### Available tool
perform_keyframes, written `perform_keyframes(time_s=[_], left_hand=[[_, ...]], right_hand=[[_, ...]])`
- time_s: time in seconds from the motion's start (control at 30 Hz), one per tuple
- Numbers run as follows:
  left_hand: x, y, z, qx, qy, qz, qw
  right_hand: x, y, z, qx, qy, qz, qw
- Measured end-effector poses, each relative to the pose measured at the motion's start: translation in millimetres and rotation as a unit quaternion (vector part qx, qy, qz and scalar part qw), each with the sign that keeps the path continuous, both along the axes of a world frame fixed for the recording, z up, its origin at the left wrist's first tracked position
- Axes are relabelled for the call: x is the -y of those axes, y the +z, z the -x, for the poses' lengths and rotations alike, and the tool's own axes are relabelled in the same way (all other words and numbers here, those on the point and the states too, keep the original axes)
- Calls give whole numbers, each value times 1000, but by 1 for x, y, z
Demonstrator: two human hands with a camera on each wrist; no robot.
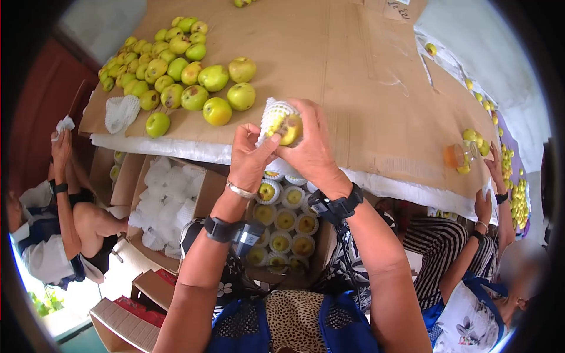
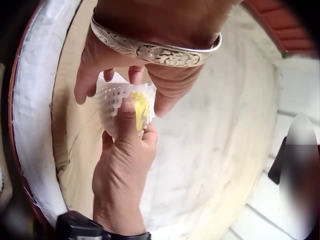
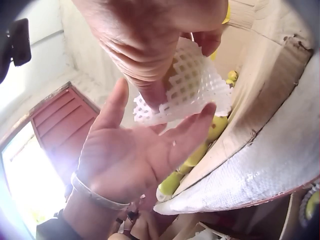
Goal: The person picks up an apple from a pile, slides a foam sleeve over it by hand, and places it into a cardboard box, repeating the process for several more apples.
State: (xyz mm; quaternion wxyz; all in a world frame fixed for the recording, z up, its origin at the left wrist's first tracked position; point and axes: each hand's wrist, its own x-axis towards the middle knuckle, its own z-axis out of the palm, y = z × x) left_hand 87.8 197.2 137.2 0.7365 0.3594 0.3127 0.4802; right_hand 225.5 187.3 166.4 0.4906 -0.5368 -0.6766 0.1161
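A yellow-green apple (image 1: 289, 129) with brown blemishes is partly inside a white foam net sleeve (image 1: 272, 116). My right hand (image 1: 312, 138) grips the apple through the net, its thumb pressed on the front in the left wrist view. Beside it, my left hand (image 1: 254, 154) has its fingertips right at the net's edge. Seen from the right wrist, the left palm (image 3: 127, 155) faces the net with fairly straight fingers and the thumb held apart. Part of the apple is hidden by the net and fingers.
Many loose apples (image 1: 176, 65) lie on the cardboard-covered table (image 1: 353, 76), near an unused foam net (image 1: 122, 113). Below its edge are a box of netted apples (image 1: 285, 219) and a carton of foam nets (image 1: 168, 194). People sit on both sides; a jar (image 1: 462, 155) stands right.
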Motion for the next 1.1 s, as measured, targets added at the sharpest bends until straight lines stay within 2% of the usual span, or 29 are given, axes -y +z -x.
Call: perform_keyframes(time_s=[0.03,0.13,0.2,0.27,0.3,0.4,0.5,0.6,0.8,0.9,1.0,1.1], left_hand=[[-2,0,2,2,9,-2,1000],[-8,17,4,122,25,50,991],[-7,24,7,117,4,32,993],[-6,28,9,87,-4,2,996],[-6,29,10,112,-16,2,994],[-1,36,5,70,-33,-15,997],[4,36,3,65,-34,-55,996],[-1,17,-1,-95,37,-171,980],[1,19,-4,-105,78,-201,971],[1,14,-4,-76,82,-162,980],[0,12,-2,8,82,-98,992],[-4,6,4,95,85,-19,992]], right_hand=[[2,5,2,-25,13,3,1000],[5,5,2,-148,58,34,987],[5,1,1,-224,62,32,972],[6,1,-2,-171,48,38,983],[8,1,-4,-143,38,41,988],[9,3,-3,-241,48,90,965],[6,2,-6,-224,48,60,972],[7,-1,-4,-158,44,46,985],[8,-1,-3,-273,61,90,956],[8,1,0,-258,97,37,961],[10,-1,5,-223,125,4,967],[13,7,11,-126,144,-26,981]])
